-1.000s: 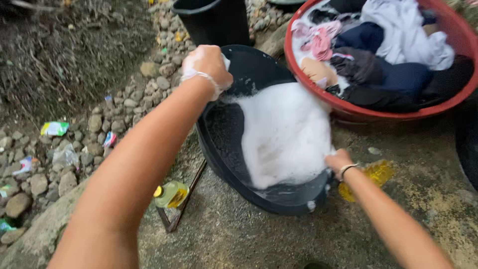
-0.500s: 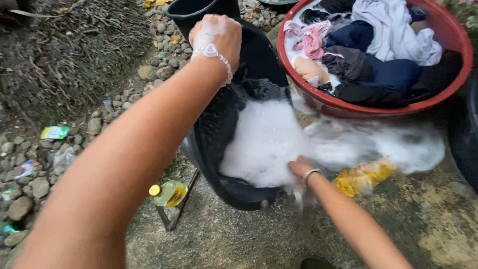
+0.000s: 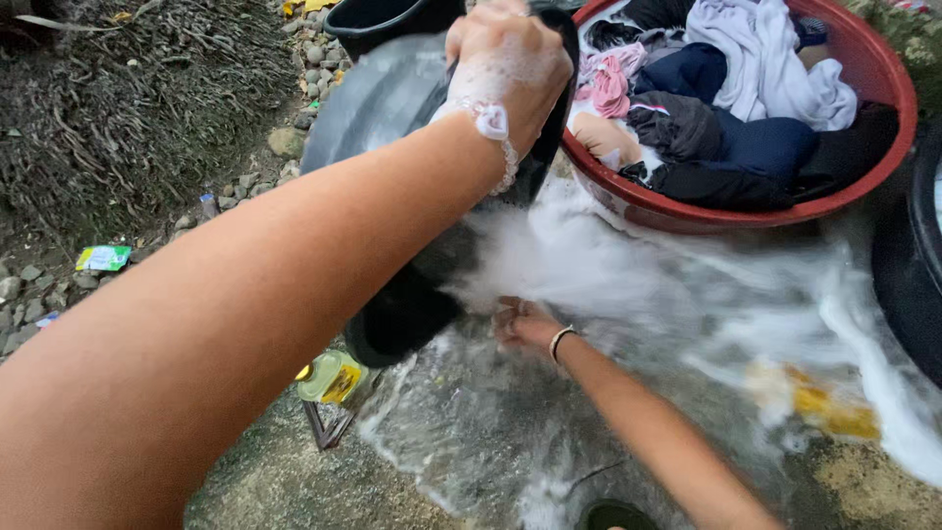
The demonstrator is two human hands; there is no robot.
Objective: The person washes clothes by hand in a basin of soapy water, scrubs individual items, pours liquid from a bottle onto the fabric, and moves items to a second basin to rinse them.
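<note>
Both the left hand (image 3: 505,69) and right hand (image 3: 520,322) grip a tipped black basin (image 3: 392,196) over wet, foamy concrete ground (image 3: 628,324).

Single head-worn view, looking steeply down and forward along the person's own arms, close enough that the left forearm fills the lower left of the frame, the wet ground (image 3: 471,442) below and a red basin (image 3: 883,69) cropped at upper right.
</note>
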